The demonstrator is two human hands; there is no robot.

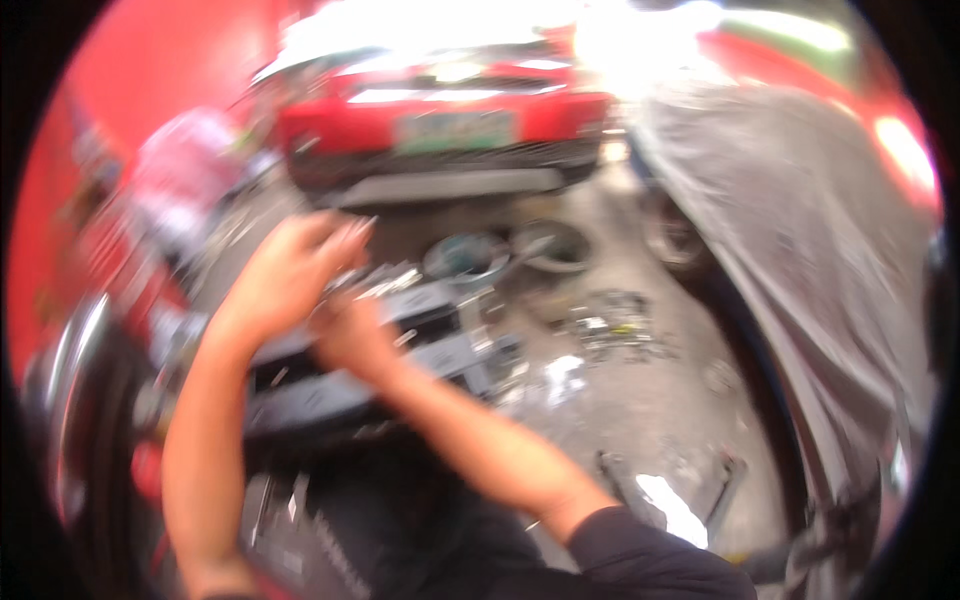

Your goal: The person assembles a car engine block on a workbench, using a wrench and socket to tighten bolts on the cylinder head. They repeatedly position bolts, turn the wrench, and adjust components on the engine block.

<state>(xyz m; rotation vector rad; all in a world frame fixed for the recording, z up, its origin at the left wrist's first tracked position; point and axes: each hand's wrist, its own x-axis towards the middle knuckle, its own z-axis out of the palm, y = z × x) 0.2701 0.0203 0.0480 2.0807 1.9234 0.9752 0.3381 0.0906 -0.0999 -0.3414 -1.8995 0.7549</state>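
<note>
Both hands are close together over a grey rectangular piece with long dark gaps [430, 355], and motion blurs them. My left hand [290, 265] is above and a little to the left, its fingers curled. My right hand [350, 328] sits just below it, also closed. Something small and shiny shows between them, but its kind is smeared away. Behind my right hand, several bright metal-looking bits [395, 280] lie along the far side of the grey piece.
Two round tubs [465, 258] [553, 247] stand on the floor beyond. A red car [450, 120] is at the back. On the right, a grey cover [790, 220] drapes a vehicle. Loose parts [620, 325] lie on the floor. A dark rounded shape [80, 400] is at left.
</note>
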